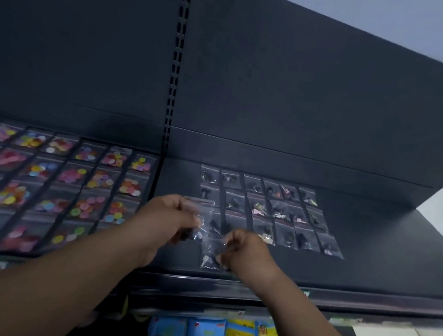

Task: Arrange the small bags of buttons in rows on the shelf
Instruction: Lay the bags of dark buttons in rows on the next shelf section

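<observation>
Button bags (209, 252) btwn L hand (171, 217) & R hand (244, 251), both pinching.

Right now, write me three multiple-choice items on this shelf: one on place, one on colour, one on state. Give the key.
1. The dark-button bags lie on:
A. the right shelf section
B. the left section
C. the floor

2. The packets hanging below are mostly:
A. red
B. blue and yellow
C. black

3. The left hand and right hand:
A. lie flat
B. pinch clear bags
C. are out of view

Key:
1 A, they sit in rows right of the slotted upright.
2 B, the wrappers are blue with yellow bands.
3 B, the fingers of both hands curl onto the plastic.
</observation>
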